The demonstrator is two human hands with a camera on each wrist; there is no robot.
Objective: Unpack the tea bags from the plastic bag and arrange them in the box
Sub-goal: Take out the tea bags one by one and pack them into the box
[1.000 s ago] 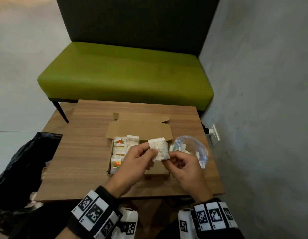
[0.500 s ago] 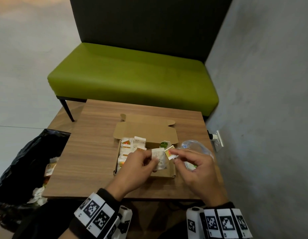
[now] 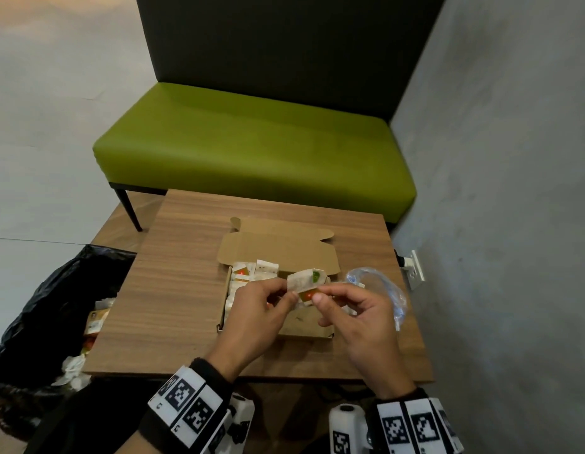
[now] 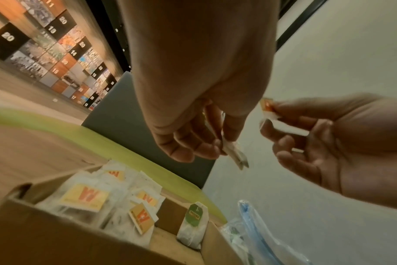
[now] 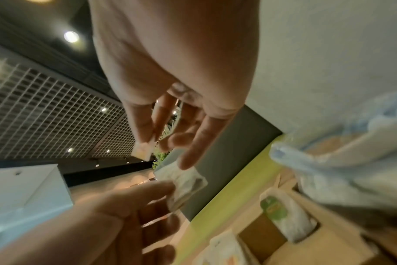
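1. Tea bag (image 3: pixel 301 280) is held above the open cardboard box (image 3: pixel 304 327) in the head view. The left hand (image 3: pixel 256 317) pinches its white pouch, the right hand (image 3: pixel 359 317) pinches its orange tag (image 3: pixel 309 294). The plastic bag (image 3: pixel 379 290) lies on the table (image 3: pixel 173 290), just right of the box.
2. Left wrist view: thumb and curled fingers (image 4: pixel 184 143) grip the pouch edge; more tea bags (image 4: pixel 86 197) lie in the box below.
3. Right wrist view: two fingertips (image 5: pixel 145 129) nip the small tag; the other fingers stay loose.
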